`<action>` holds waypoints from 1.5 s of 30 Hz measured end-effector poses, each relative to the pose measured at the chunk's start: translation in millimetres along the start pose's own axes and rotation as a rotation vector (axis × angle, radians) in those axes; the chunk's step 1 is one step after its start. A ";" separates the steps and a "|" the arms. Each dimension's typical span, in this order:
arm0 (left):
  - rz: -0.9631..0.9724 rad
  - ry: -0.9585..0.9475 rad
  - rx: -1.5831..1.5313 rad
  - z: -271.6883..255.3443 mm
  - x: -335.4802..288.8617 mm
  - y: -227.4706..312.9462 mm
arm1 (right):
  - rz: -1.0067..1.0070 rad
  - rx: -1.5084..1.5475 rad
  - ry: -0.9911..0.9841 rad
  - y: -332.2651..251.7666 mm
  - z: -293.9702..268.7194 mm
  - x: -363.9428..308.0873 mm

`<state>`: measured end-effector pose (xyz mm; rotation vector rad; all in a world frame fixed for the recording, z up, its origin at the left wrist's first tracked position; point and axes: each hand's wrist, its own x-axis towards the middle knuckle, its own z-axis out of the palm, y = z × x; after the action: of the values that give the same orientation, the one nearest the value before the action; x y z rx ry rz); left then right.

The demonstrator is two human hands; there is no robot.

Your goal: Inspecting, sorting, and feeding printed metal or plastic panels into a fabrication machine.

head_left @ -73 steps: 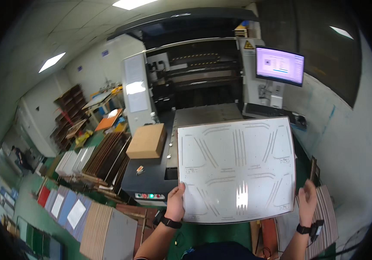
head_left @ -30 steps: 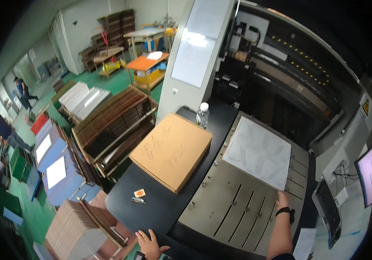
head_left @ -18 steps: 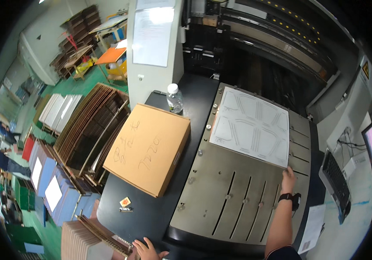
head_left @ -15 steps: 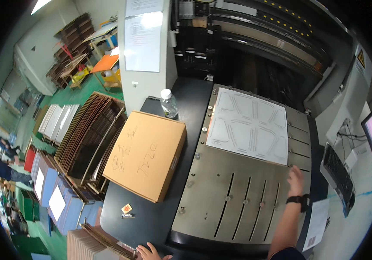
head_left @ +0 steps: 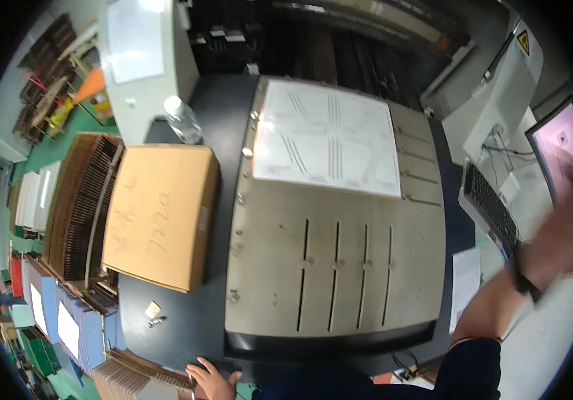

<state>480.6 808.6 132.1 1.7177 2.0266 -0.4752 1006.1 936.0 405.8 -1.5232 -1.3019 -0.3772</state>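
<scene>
My right hand (head_left: 560, 223) is smeared by motion at the far right, just in front of the monitor (head_left: 562, 143); whether it touches the screen I cannot tell. A dark band circles that wrist. At the lower edge my left hand (head_left: 212, 381) rests by the table's front edge with fingers apart, next to a stack of brown-edged boards (head_left: 120, 380). Between my arms lies a slotted metal plate (head_left: 340, 280) with small knobs. On its far part sits a white printed panel (head_left: 330, 137) with line patterns.
Left of the plate, a cardboard box (head_left: 156, 213) with handwriting lies on the dark table, a clear bottle (head_left: 183, 120) behind it. A keyboard (head_left: 490, 203) stands at the right above a paper sheet (head_left: 465, 283). Racks of boards (head_left: 76, 213) fill the left; dark machinery stands behind.
My right hand has left the plate's right edge and swung right and up to the monitor. The view has turned right. My left hand stays by the table's edge.
</scene>
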 end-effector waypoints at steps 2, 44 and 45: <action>0.019 0.106 0.177 8.0 -6.2 -10.2 | 0.297 -0.042 -0.559 38.9 131.5 -43.7; 0.035 0.387 -0.102 33.9 6.5 -6.6 | 0.302 -0.176 -1.115 -14.9 34.8 -328.8; 0.035 0.396 -0.079 41.2 5.5 -16.5 | 0.323 -0.120 -1.176 -21.6 34.4 -341.6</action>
<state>468.1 788.8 93.9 1.9120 2.2386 -0.0409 852.4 781.7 139.5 -2.1066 -1.8412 0.7943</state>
